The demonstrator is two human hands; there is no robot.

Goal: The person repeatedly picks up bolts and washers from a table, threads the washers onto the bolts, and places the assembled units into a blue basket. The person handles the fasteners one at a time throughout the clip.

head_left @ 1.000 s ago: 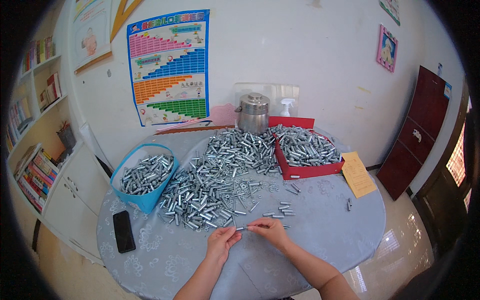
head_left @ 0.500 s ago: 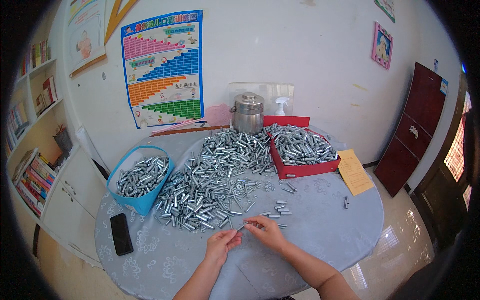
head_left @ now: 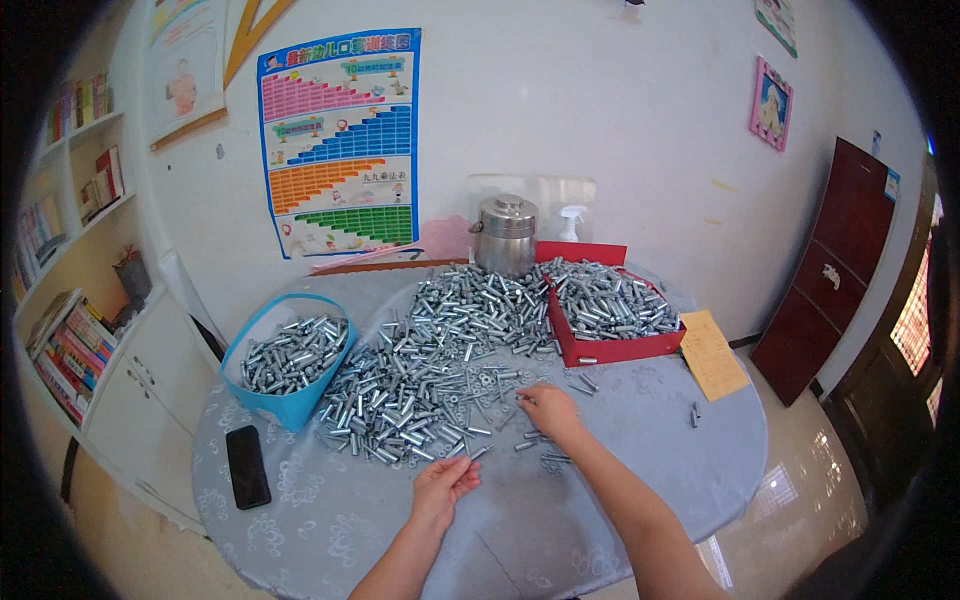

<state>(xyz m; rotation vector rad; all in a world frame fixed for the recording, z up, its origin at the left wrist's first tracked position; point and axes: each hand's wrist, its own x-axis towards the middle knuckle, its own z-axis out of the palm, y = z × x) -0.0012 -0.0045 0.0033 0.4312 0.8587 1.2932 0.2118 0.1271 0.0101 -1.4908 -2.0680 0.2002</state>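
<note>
My left hand [head_left: 445,489] is closed at the near edge of a metal heap, pinching a short silvery bolt [head_left: 480,453] between thumb and fingers. Farther off and to the right, my right hand [head_left: 551,409] reaches over the table with its fingertips pinched together beside scattered small washers and nuts [head_left: 488,379]. Whatever is between those fingertips is too small to make out. Left of both hands spreads the large heap of loose metal bolts and sleeves [head_left: 385,405]. A small group of bolts [head_left: 530,441] lies under my right wrist, partly covered by the forearm.
A blue fabric bin [head_left: 290,408] of bolts stands left, with a black phone [head_left: 247,467] nearer me. A red box [head_left: 620,350] full of bolts sits at the right back, beside a yellow paper [head_left: 714,355]. A steel canister [head_left: 506,238] and white spray bottle [head_left: 570,224] stand behind.
My right hand has left my left hand and moved forward and right to the loose washers and nuts. My left hand stays in nearly the same place with the bolt. The view has shifted slightly.
</note>
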